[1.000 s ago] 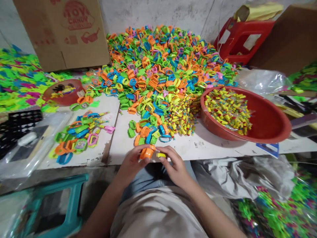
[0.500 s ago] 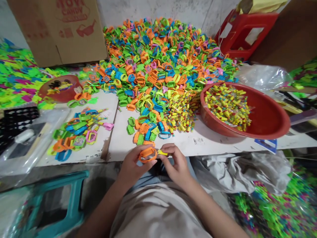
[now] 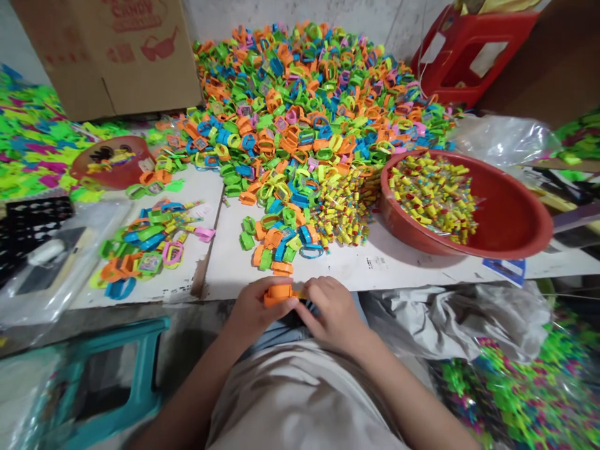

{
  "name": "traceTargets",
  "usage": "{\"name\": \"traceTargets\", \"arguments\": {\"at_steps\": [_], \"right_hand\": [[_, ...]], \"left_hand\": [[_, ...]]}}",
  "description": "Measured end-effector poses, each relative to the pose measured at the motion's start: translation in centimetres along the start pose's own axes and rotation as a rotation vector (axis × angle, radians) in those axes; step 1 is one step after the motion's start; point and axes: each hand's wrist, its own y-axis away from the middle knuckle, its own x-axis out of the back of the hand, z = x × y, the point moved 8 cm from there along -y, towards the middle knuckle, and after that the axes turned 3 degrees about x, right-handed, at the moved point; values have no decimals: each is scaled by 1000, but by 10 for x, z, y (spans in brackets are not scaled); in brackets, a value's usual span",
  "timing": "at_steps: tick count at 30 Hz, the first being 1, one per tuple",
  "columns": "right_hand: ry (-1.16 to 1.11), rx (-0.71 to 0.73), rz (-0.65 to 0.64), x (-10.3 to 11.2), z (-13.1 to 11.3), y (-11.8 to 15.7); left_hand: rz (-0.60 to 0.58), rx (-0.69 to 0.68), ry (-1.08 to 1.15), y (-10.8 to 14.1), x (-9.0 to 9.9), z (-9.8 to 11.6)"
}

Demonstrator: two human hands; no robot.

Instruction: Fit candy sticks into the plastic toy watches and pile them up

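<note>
One rounded orange plastic toy (image 3: pixel 278 292) is clamped in the left hand (image 3: pixel 250 312), yellow piece (image 3: pixel 299 294) in right hand (image 3: pixel 335 312).

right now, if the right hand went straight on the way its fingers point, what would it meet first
Most likely the orange plastic watch-shaped toy in the left hand, just beyond the small yellow piece in the right hand; the picture leaves unclear whether the two things touch.
</note>
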Motion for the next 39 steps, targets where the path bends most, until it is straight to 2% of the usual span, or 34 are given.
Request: {"name": "traceTargets", "arguments": {"at_steps": [5, 7, 8, 10, 13, 15, 17, 19, 21, 22, 24, 25, 29, 32, 35, 39], "right_hand": [[-11, -91, -95, -14, 5, 5], [-46, -151, -111, -15, 16, 6], [-53, -177, -109, -14, 24, 7], [-16, -247, -74, -8, 50, 12], [210, -432, -10, 7, 105, 31], [358, -512, 4, 15, 134, 43], [419, -530, 17, 18, 152, 49], [432, -514, 26, 16, 158, 49], [441, -497, 15, 10, 158, 44], [447, -490, 4, 6, 156, 41], [457, -484, -12, -1, 153, 36], [459, -483, -9, -4, 152, 34], [442, -468, 84, 0, 149, 34], [377, -446, 166, 9, 148, 40], [264, -422, 241, 17, 146, 49], [181, -412, 309, 23, 141, 59]], "left_hand": [[-114, 73, -86, -4, -11, -12], [-83, 54, -164, -8, -2, -14], [-25, 33, -219, -11, 8, -14], [173, -27, -338, -17, 43, -12], [526, -132, -520, -22, 115, -6], [672, -198, -681, -26, 160, -3], [860, -203, -797, -25, 204, -4], [952, -132, -861, -26, 233, -12], [983, -50, -908, -26, 242, -21], [988, -28, -933, -26, 238, -24], [956, -43, -990, -28, 216, -27], [911, -80, -1008, -32, 198, -27], [574, -258, -941, -53, 111, -33], [370, -293, -851, -67, 59, -41], [298, -278, -818, -74, 33, -46], [301, -272, -816, -75, 28, -44]]}}
